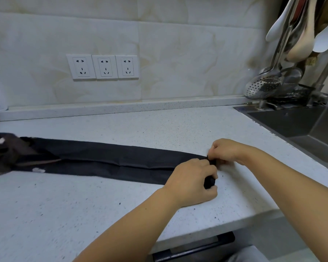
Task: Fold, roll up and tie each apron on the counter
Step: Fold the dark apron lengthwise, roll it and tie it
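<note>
A dark apron [102, 159] lies folded into a long narrow strip across the white speckled counter [83, 205], running from the far left to the middle right. Its left end is bunched, with brown straps and small white patches. At the strip's right end a small tight roll of the fabric shows between my hands. My left hand [192, 181] grips the near part of that roll, fingers curled round it. My right hand [224, 151] pinches the far part of the same roll. Both forearms reach in from the lower right.
A dark sink [299, 127] is set into the counter at the right. Above it hang ladles, a skimmer [263, 86] and spatulas on a rack. Three wall sockets [102, 67] sit on the tiled backsplash. A drawer handle [193, 246] shows below the counter's front edge.
</note>
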`<state>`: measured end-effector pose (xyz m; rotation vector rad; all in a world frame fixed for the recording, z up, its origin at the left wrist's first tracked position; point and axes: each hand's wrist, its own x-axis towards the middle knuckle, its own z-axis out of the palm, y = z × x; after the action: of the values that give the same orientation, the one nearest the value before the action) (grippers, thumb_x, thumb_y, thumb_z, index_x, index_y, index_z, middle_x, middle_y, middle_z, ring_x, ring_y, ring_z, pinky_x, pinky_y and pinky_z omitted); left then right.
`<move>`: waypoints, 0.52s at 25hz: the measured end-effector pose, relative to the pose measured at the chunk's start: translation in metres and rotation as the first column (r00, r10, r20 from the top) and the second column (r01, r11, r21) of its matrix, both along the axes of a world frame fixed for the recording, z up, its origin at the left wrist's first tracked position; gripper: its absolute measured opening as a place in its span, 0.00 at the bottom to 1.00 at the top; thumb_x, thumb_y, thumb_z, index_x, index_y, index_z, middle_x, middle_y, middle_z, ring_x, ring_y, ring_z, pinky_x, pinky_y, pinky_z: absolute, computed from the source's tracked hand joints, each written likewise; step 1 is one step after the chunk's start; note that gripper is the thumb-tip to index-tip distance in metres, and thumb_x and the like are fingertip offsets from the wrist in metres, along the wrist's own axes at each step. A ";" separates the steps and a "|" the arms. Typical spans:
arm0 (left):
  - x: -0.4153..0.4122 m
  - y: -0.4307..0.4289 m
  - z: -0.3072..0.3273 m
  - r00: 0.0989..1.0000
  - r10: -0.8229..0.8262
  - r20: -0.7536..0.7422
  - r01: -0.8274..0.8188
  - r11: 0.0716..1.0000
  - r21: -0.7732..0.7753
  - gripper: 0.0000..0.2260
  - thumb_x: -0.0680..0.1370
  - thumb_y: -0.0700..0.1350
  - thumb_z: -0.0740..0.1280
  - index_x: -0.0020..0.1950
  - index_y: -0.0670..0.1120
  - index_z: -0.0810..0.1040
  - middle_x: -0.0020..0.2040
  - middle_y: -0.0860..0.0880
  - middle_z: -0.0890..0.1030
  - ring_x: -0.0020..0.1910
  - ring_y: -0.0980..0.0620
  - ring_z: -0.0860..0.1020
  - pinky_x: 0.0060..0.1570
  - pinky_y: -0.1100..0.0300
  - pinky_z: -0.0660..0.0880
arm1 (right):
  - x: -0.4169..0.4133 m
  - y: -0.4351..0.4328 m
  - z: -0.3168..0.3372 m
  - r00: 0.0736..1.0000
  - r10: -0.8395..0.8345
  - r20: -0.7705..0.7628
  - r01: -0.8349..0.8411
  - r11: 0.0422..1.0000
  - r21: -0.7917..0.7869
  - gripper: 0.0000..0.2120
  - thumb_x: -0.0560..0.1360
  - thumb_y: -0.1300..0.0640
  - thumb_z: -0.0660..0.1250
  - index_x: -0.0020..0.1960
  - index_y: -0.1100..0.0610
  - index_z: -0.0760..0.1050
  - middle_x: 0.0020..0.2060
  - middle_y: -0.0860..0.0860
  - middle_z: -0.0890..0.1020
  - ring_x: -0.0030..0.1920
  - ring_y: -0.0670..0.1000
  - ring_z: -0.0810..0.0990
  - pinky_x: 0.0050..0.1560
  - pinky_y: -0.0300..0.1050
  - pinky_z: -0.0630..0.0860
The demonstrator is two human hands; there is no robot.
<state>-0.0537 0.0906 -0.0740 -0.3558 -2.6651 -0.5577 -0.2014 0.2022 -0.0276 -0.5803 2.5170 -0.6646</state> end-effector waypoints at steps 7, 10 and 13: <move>0.059 -0.011 0.004 0.972 0.228 0.058 -0.231 0.971 0.063 0.09 0.72 0.53 0.66 0.52 0.56 0.76 0.41 0.58 0.74 0.45 0.55 0.71 0.51 0.61 0.68 | 0.038 -0.003 0.003 0.982 0.177 0.066 -0.170 0.981 -0.097 0.04 0.73 0.59 0.71 0.47 0.56 0.79 0.36 0.52 0.79 0.33 0.48 0.74 0.34 0.40 0.71; 0.082 -0.012 0.002 0.913 0.404 0.057 -0.408 0.905 0.118 0.11 0.74 0.59 0.67 0.52 0.56 0.73 0.41 0.58 0.74 0.46 0.55 0.72 0.50 0.61 0.67 | 0.051 -0.020 0.000 0.963 0.266 0.034 -0.262 0.960 -0.096 0.03 0.73 0.57 0.72 0.46 0.54 0.80 0.35 0.51 0.78 0.33 0.47 0.74 0.37 0.40 0.71; 0.096 -0.010 -0.004 0.847 0.529 0.052 -0.527 0.822 0.214 0.09 0.74 0.57 0.68 0.46 0.54 0.77 0.37 0.57 0.75 0.44 0.55 0.71 0.46 0.61 0.70 | 0.058 -0.020 0.002 0.940 0.337 0.060 -0.329 0.938 -0.105 0.02 0.73 0.54 0.72 0.45 0.51 0.82 0.36 0.48 0.79 0.35 0.46 0.75 0.39 0.39 0.72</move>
<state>0.0423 0.0807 -0.0776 0.4412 -2.4917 -0.6515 -0.1433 0.1817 -0.0254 -0.9695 2.2484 -0.6631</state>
